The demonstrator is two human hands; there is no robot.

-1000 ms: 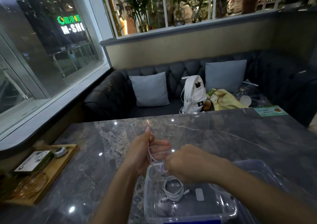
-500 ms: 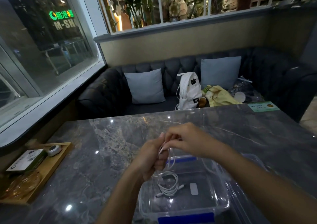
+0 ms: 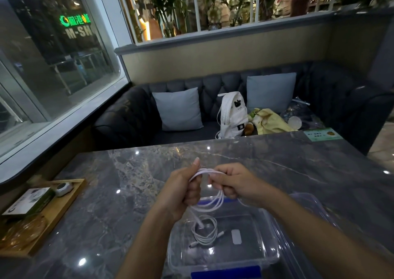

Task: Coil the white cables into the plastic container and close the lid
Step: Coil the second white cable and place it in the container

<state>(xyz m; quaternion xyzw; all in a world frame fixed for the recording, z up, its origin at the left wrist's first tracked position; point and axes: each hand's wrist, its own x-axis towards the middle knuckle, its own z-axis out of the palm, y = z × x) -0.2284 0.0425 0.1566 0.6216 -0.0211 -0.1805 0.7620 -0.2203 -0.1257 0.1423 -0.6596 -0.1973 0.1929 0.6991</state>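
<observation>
A clear plastic container (image 3: 267, 251) with blue clips stands open on the marble table, low in the head view. One coiled white cable (image 3: 205, 231) lies on its floor beside a small white tag. Above the container's far edge my left hand (image 3: 181, 191) grips several loops of a second white cable (image 3: 210, 204), thumb raised. My right hand (image 3: 232, 181) pinches the same loops from the right. One plug end of this cable hangs down into the container. The clear lid (image 3: 315, 210) lies under my right forearm, to the container's right.
A wooden tray (image 3: 61, 204) with a small box, a round gadget and an amber glass dish sits at the table's left edge. A green card (image 3: 322, 134) lies at the far right corner. Behind the table is a dark sofa with cushions and a white backpack.
The loops have grown from a short strand into a bundle held between both hands. My right hand moved from over the container to beside my left hand.
</observation>
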